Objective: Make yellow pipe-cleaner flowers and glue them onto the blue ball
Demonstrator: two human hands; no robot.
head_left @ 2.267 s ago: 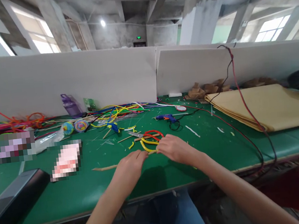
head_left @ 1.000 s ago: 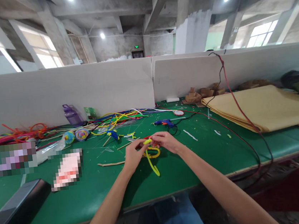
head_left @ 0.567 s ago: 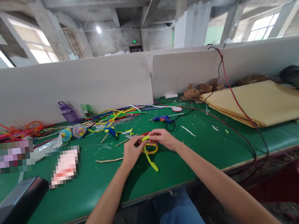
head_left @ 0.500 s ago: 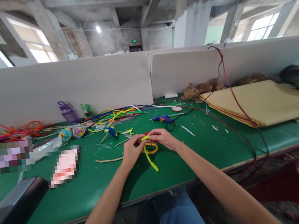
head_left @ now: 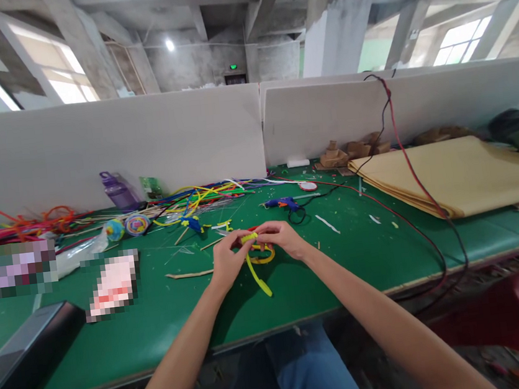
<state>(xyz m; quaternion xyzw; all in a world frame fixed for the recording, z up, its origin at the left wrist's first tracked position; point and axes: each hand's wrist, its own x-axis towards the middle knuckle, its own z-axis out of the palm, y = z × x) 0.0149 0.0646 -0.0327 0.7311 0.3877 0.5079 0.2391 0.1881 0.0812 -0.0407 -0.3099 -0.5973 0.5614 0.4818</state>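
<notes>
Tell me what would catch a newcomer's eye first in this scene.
Two bare hands meet at the middle of the green table: the left hand and right hand pinch a bright yellow pipe cleaner whose tail hangs toward the near edge. Behind them, a tangle of colourful pipe cleaners sprawls near the white partition. To the right lies a stack of tan sheets.

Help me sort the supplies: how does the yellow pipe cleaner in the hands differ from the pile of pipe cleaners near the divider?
The yellow pipe cleaner is single, bent, pinched by left hand and right hand. The pile is many-coloured, mostly straight, untouched. Both are above the green table.
</notes>
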